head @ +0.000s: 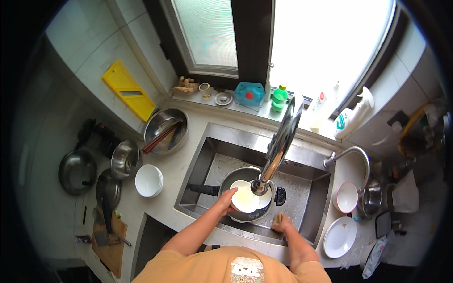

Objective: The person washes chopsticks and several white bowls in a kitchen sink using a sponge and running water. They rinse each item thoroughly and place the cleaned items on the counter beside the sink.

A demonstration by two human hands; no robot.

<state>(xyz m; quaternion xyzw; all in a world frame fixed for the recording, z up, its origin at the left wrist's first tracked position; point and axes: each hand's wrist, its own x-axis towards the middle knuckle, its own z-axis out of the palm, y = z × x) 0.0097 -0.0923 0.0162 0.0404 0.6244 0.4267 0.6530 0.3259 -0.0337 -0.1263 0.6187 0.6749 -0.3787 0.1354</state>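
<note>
My left hand (225, 203) grips the rim of a white bowl (243, 202), tilted below the faucet head (260, 185). Beneath it, a dark pot (228, 177) with a black handle stands in the stainless steel sink (299, 207). Another white bowl (264, 201) shows inside the pot, partly covered by the held one. To the right of the pot, low over the sink floor, my right hand (283, 226) is closed around a brownish scrubber (279, 218). Whether water is running cannot be made out.
Stacked white bowls (148, 181) and a steel basin (166, 116) with chopsticks stand left of the sink. On its right are a red-rimmed bowl (345, 198) and a white oval dish (340, 237). The tall faucet (283, 141) arches over the sink. Bottles (280, 99) line the windowsill.
</note>
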